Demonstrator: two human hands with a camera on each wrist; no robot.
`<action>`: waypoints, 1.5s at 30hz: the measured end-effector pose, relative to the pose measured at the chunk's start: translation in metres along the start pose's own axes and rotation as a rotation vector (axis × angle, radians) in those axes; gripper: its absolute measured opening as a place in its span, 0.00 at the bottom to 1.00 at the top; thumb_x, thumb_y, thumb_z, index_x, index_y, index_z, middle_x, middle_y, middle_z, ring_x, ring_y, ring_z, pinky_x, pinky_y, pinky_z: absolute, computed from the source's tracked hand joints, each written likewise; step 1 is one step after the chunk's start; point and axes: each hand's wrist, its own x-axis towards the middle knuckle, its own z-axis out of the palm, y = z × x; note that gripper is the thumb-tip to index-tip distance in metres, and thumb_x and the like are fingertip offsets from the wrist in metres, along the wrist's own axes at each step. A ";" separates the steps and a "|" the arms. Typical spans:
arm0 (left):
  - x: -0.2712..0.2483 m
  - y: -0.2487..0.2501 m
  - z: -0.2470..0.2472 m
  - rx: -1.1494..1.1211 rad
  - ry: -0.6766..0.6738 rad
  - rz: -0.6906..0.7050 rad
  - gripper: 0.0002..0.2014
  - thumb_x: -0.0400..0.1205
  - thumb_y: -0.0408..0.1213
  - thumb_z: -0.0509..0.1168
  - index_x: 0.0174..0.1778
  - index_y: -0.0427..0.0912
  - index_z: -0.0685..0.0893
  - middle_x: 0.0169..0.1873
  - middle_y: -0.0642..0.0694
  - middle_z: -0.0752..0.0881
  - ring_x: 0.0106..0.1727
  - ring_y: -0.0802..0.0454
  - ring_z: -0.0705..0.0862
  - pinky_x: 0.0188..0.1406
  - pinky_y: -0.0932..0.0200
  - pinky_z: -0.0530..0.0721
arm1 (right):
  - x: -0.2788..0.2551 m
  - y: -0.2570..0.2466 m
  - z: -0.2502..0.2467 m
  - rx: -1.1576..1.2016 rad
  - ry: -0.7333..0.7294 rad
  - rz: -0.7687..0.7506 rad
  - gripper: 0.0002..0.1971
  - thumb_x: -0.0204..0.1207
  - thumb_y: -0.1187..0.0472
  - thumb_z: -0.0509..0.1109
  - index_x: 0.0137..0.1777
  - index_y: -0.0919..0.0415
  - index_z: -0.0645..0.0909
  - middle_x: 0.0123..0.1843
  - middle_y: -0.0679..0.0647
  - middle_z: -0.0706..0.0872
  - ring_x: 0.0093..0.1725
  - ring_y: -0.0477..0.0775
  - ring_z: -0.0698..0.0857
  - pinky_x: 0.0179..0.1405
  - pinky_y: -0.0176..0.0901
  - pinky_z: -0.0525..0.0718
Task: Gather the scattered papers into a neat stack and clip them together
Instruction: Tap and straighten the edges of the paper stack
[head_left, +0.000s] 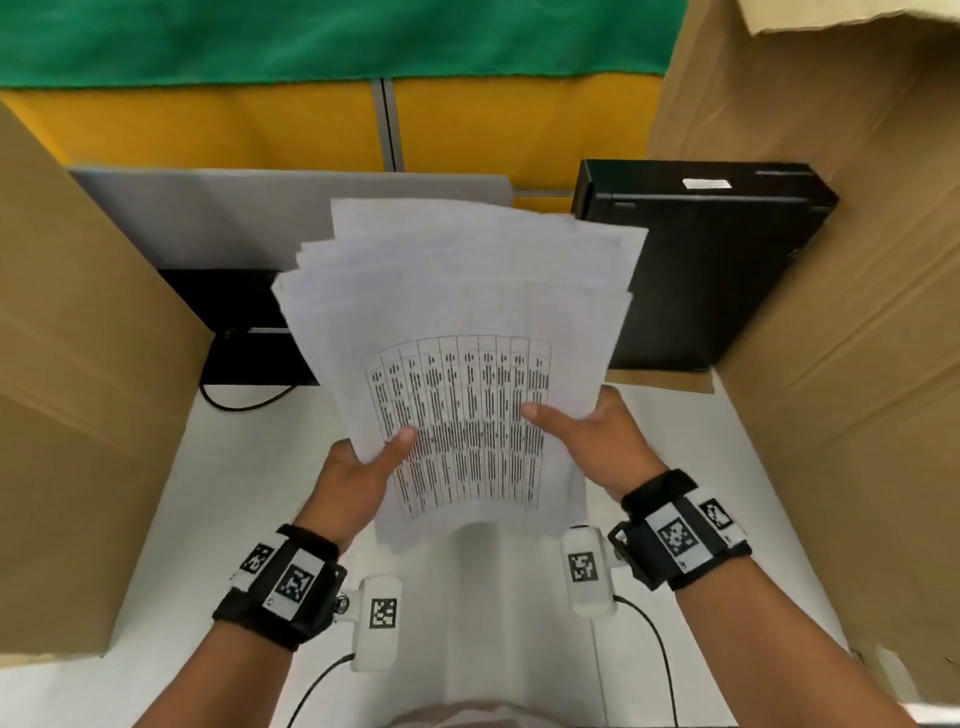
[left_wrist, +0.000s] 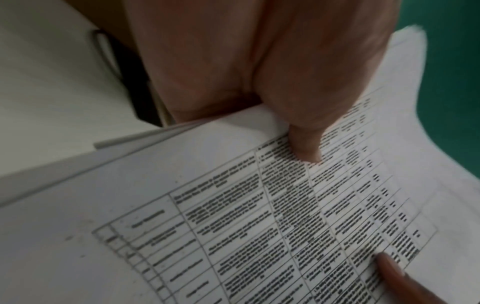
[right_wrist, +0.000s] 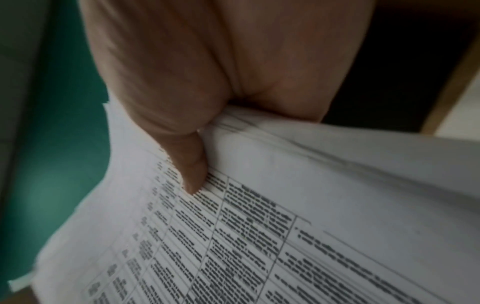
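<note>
We hold the papers (head_left: 457, 332) lifted above the white table (head_left: 208, 519), far edges fanned, light and floppy, slippery between sheets. Left hand (head_left: 358, 478) and right hand (head_left: 597, 436) pinch the near side edges, thumbs on top; best gripped there.

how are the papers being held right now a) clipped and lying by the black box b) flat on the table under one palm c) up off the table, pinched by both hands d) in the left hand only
c: the papers are lifted above the white table, with the left hand and the right hand each pinching a lower side, thumbs on the printed sheet.
</note>
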 end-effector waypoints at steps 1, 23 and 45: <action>0.002 0.001 -0.002 -0.008 0.022 0.012 0.44 0.60 0.72 0.75 0.68 0.50 0.79 0.61 0.54 0.87 0.64 0.54 0.84 0.70 0.46 0.78 | -0.001 -0.005 -0.003 -0.007 -0.005 -0.029 0.13 0.76 0.60 0.79 0.60 0.50 0.89 0.58 0.46 0.93 0.58 0.41 0.91 0.59 0.36 0.87; -0.009 0.087 -0.004 -0.226 -0.209 0.428 0.20 0.63 0.39 0.83 0.51 0.55 0.91 0.52 0.50 0.93 0.56 0.53 0.91 0.51 0.61 0.87 | -0.017 -0.015 -0.021 0.079 -0.056 -0.146 0.21 0.67 0.62 0.82 0.62 0.54 0.88 0.60 0.51 0.93 0.62 0.51 0.91 0.62 0.45 0.89; -0.011 0.086 0.009 -0.260 0.051 0.492 0.20 0.63 0.55 0.79 0.41 0.43 0.86 0.36 0.53 0.89 0.35 0.60 0.87 0.33 0.67 0.84 | -0.016 -0.011 -0.004 0.200 0.186 -0.134 0.25 0.61 0.50 0.83 0.58 0.54 0.85 0.51 0.49 0.94 0.51 0.50 0.93 0.41 0.39 0.91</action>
